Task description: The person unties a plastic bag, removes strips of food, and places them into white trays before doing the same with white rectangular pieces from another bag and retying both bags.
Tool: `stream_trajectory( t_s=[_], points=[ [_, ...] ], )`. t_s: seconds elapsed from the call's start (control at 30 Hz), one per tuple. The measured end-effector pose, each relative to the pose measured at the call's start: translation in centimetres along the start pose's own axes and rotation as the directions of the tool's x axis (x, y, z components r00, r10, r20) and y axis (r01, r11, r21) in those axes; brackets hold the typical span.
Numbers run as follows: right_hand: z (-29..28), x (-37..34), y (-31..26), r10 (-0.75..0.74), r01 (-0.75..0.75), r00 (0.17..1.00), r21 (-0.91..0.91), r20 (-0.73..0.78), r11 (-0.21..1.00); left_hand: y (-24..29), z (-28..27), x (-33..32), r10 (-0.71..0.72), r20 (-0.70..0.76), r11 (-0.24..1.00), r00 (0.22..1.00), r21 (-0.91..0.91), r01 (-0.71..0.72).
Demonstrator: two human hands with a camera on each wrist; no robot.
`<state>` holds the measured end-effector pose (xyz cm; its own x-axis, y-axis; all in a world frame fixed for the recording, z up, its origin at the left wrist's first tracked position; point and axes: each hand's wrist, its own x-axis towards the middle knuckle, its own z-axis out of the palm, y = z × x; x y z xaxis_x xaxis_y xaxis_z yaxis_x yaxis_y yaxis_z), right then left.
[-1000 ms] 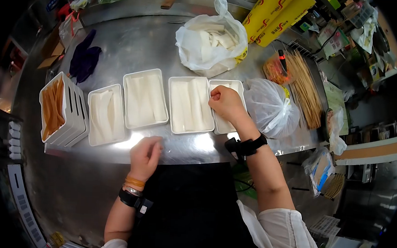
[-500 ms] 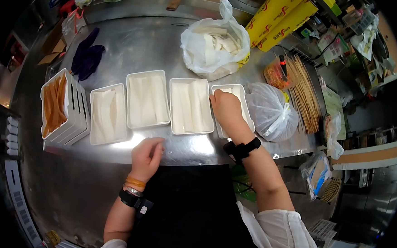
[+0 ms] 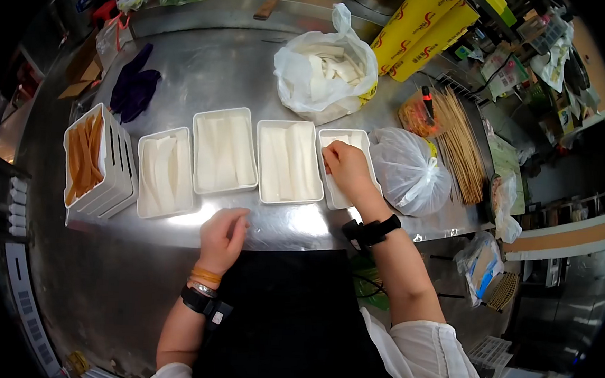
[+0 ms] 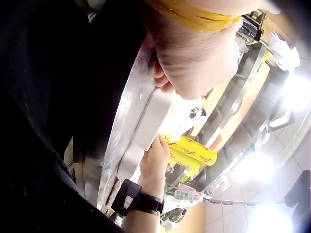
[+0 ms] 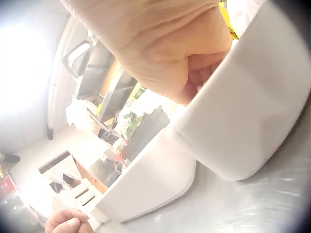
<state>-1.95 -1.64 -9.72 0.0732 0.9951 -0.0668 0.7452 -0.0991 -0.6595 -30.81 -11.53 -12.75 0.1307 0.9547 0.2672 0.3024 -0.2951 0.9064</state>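
Note:
My right hand (image 3: 351, 170) reaches into the rightmost white tray (image 3: 334, 202), fingers bent down over the flat white strips (image 3: 347, 138) there. In the right wrist view its curled fingers (image 5: 198, 75) go behind the tray wall (image 5: 248, 107); I cannot tell whether they pinch a strip. To the left, another white tray (image 3: 292, 203) holds long white strips (image 3: 287, 164) side by side. My left hand (image 3: 222, 238) hovers near the table's front edge, loosely curled and holding nothing.
Two more trays of strips (image 3: 226, 153) stand further left, beside stacked white baskets (image 3: 116, 171) with brown strips. Behind is a plastic bag (image 3: 292, 77) of white pieces. A tied bag (image 3: 414, 175) sits close to my right hand, with wooden skewers (image 3: 463, 150) beyond.
The rightmost tray shifted slightly right and toward me, then back a little. My right hand stayed in it, its fingers changing position. My left hand has hardly moved.

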Motion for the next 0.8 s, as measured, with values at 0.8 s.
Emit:
stream_trajectory(
  t_s=[0.8],
  points=[
    [1.0, -0.2, -2.5, 0.018, -0.025, 1.0, -0.346, -0.023, 0.938, -0.2, 0.3, -0.2, 0.042, -0.028, 0.999, 0.999, 0.018, -0.041]
  ],
)
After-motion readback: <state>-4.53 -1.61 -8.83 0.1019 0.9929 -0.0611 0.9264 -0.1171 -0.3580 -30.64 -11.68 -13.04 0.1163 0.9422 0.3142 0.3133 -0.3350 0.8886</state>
